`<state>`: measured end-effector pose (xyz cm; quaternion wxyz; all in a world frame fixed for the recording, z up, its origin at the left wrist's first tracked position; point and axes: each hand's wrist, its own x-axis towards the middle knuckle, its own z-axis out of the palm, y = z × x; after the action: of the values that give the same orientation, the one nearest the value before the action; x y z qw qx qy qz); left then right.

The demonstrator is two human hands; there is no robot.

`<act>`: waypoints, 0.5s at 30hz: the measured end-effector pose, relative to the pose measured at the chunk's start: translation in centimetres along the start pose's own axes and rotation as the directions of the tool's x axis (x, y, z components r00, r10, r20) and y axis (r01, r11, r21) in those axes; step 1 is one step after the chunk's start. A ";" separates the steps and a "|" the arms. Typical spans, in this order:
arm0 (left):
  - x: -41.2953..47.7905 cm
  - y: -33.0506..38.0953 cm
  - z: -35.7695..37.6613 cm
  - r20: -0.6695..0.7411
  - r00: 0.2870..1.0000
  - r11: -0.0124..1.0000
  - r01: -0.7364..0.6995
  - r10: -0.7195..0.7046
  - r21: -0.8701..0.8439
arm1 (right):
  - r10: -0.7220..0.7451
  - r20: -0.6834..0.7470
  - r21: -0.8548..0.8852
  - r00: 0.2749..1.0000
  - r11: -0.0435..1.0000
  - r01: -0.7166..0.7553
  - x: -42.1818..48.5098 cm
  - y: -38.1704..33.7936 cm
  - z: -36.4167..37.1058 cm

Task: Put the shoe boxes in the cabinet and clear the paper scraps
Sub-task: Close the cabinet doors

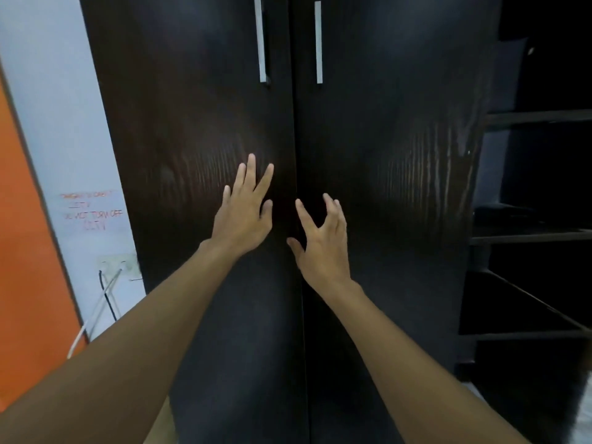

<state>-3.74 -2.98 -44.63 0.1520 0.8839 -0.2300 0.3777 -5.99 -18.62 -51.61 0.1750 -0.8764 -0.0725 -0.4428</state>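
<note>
CABINET FRONT: Pressing the left grip (243, 216) flat and open, with straight, spread fingers, against the left door (192, 123) of a tall, dark wood-grain cabinet (400, 299), just beside the centre seam (296, 139). Holding the right grip (323, 241) at that seam, low on the right door (400, 123), half-curled, spread and clasping nothing. Not showing plainly whether its fingertips are touching the wood.

Leaving the two silver bar handles (262, 40), well above both hands, untouched. Facing doors that are looking fully shut. Showing no shoe boxes and no paper scraps anywhere in view, only dark open shelving (528, 116) to the right and, to the left, a pale wall with orange lettering (93, 209) and a socket (118, 264) trailing cables.

Apparently working on the doors step, either pushing them to over stowed boxes or feeling for an edge to part them, with no telling which. Calling next, if opening, for a reach up to the handles or a fingertip hooked into the seam. Calling, if closing, for turning away to hunt out the scraps.
</note>
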 end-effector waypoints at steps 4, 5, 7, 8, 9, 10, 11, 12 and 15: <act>0.8 -1.8 2.0 0.063 0.998 0.995 0.009 -0.016 0.098 | -0.004 0.139 -0.158 0.990 0.987 0.027 0.7 1.3 0.9; 0.8 -1.9 2.4 0.045 0.999 0.995 0.000 -0.004 0.097 | -0.015 0.145 -0.175 0.989 0.984 0.040 0.6 1.6 1.1; 0.8 -2.0 2.8 0.006 1.000 0.996 -0.011 0.011 0.089 | -0.028 0.139 -0.217 0.990 0.974 0.058 0.5 1.8 1.4; 0.8 -2.0 3.1 -0.010 1.000 0.996 -0.012 0.013 0.088 | -0.033 0.132 -0.244 0.991 0.968 0.065 0.4 1.9 1.6; 0.9 -2.0 3.3 -0.024 1.000 0.996 -0.008 0.010 0.088 | -0.039 0.125 -0.266 0.991 0.961 0.071 0.5 2.0 1.6; 0.9 -1.8 3.5 -0.034 0.999 0.996 -0.004 0.007 0.086 | -0.046 0.122 -0.274 0.991 0.959 0.078 0.5 2.0 1.7; 0.9 -1.6 3.7 -0.039 0.999 0.997 -0.003 0.006 0.082 | -0.055 0.124 -0.263 0.991 0.961 0.086 0.5 2.1 1.6; 0.8 -1.3 3.9 -0.041 0.999 0.997 -0.006 0.009 0.073 | -0.065 0.129 -0.239 0.990 0.966 0.095 0.4 2.3 1.5; 0.3 -0.1 5.1 -0.065 0.996 0.998 -0.059 0.060 0.010 | -0.110 0.121 -0.133 0.986 0.983 0.126 -0.1 3.6 0.6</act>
<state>-0.49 -5.22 -47.81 0.1448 0.8644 -0.2496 0.4117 -4.61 -21.73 -52.93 0.0820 -0.9044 -0.1030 -0.4059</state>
